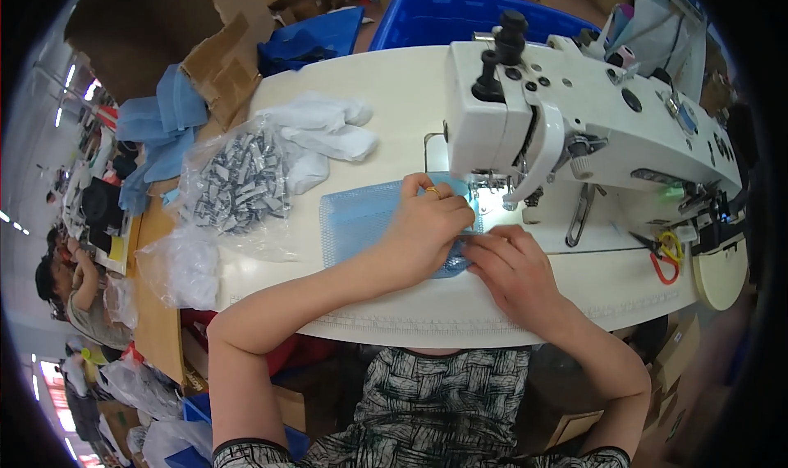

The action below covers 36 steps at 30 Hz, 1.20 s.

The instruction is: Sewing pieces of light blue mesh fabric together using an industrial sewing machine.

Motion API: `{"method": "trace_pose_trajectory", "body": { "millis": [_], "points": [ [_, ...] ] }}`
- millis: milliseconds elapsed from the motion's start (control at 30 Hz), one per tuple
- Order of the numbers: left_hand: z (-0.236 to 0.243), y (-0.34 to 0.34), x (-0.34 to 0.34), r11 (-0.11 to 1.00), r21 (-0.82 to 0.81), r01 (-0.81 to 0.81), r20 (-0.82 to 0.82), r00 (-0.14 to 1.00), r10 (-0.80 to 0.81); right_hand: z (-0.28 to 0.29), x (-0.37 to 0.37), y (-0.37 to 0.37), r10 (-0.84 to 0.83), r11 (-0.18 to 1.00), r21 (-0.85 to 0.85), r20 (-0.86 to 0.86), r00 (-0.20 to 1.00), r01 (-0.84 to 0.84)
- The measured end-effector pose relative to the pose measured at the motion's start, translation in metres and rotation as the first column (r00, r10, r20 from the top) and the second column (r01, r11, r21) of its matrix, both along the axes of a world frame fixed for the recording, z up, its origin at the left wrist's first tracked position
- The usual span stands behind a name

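A piece of light blue mesh fabric [355,220] lies on the white sewing table, just left of the sewing machine's needle area. My left hand [433,228] rests over its right part, fingers bent and closed on it, a ring on one finger. Close beside it, my right hand [515,273] pinches the fabric's near right edge with thumb and fingers. The fingertips of both hands almost meet there, and they hide part of the edge. The white sewing machine [566,107] stands just beyond, its lamp lighting the plate near the presser foot [510,196].
On the left lie a clear bag of small grey pieces [242,181], white cloth [328,132] and a crumpled plastic bag [185,267]. Scissors [666,263] with red and yellow handles lie right. A blue bin [402,21] stands behind the table; blue fabric pieces [168,111] hang by a cardboard box.
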<state>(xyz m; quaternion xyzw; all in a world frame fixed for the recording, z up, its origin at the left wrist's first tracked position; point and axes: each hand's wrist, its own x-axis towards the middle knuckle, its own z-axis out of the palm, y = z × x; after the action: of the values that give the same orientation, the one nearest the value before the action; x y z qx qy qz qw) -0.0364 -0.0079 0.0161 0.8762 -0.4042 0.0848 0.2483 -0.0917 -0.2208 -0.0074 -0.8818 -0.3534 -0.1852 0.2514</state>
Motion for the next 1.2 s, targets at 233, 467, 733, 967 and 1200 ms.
{"method": "trace_pose_trajectory", "body": {
  "millis": [233,467,733,967,1200],
  "points": [
    [0.002,-0.001,-0.014,0.998,0.045,-0.051,-0.090,0.994,0.055,-0.008,-0.004,0.006,-0.078,0.997,0.002,0.104,0.992,0.078],
    [-0.010,-0.011,-0.031,0.987,-0.018,-0.162,-0.074,0.984,0.160,-0.011,-0.007,0.007,-0.073,0.997,-0.004,0.146,0.987,0.075],
    [-0.017,-0.009,-0.023,0.985,-0.036,-0.168,-0.104,0.981,0.163,-0.014,-0.004,0.010,-0.081,0.996,-0.021,0.160,0.984,0.086],
    [-0.018,-0.006,-0.011,0.985,-0.022,-0.170,-0.091,0.982,0.167,-0.009,-0.001,0.011,-0.123,0.992,-0.029,0.073,0.990,0.125],
    [-0.022,-0.002,-0.001,0.992,-0.045,-0.121,-0.040,0.992,0.119,-0.009,0.001,0.008,-0.111,0.993,-0.043,-0.011,0.994,0.111]
  ]
}}
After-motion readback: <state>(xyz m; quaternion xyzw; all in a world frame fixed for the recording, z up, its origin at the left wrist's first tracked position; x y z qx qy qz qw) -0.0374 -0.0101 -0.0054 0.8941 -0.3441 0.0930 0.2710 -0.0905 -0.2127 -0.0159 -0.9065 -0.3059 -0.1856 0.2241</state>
